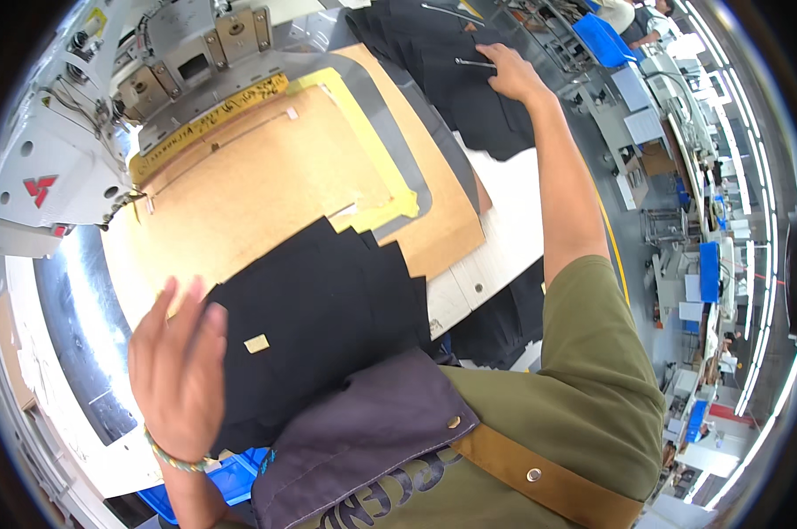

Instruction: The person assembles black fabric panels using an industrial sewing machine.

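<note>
My left hand is raised with fingers apart beside the left edge of a stack of black fabric pieces, holding nothing. This stack lies close to my body, its pieces slightly fanned, with a small pale label on top. My right hand reaches far out over another black fabric stack, index finger and thumb apart. A thin metal tool lies on that stack, with one end meeting the gap between finger and thumb. A second thin metal tool rests farther back.
A sewing machine head with a metal clamp stands at the left. Tan board with a yellow-taped frame covers the table middle. More black fabric hangs below the table edge. A blue bin sits at lower left.
</note>
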Demonstrator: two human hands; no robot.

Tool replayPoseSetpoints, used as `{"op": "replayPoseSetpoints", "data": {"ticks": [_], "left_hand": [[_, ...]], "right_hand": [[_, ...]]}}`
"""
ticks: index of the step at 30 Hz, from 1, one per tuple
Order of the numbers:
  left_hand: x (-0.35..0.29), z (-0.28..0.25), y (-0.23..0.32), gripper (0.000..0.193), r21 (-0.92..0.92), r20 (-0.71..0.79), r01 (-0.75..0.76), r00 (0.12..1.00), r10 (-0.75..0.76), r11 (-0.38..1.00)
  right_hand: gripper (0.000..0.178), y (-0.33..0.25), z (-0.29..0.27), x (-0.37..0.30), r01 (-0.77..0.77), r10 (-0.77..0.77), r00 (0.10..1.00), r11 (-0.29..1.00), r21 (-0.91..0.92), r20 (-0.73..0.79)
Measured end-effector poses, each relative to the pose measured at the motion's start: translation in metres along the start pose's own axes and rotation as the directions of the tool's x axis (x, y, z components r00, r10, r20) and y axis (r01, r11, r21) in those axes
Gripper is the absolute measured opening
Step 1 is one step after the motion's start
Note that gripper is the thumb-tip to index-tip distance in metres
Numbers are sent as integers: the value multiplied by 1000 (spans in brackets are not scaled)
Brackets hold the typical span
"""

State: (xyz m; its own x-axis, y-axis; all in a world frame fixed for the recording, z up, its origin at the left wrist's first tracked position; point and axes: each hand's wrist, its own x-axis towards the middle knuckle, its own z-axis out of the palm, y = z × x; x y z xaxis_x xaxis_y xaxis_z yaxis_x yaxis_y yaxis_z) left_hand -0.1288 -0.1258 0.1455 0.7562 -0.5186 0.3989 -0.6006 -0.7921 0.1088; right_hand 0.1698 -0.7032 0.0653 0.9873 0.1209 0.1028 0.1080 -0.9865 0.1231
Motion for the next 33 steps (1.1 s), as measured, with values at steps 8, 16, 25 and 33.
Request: {"op": "replayPoseSetpoints", "data": {"ticks": [8,16,25,33], "left_hand": [[-72,39,-67,40,-247,121,414,910,-396,876],[-33,62,-62,31,-290,122,377,926,-357,880],[-18,74,-63,32,-396,109,265,964,-242,879],[-20,63,-76,30,-447,108,351,934,-340,823]], "right_hand": [[44,60,-7,20,103,-71,986,970,221,-149],[19,17,-150,-54,161,-89,984,815,556,-156],[29,-105,-159,-50,176,-112,983,786,593,-144],[20,-162,9,85,94,-129,991,579,810,-23]]}}
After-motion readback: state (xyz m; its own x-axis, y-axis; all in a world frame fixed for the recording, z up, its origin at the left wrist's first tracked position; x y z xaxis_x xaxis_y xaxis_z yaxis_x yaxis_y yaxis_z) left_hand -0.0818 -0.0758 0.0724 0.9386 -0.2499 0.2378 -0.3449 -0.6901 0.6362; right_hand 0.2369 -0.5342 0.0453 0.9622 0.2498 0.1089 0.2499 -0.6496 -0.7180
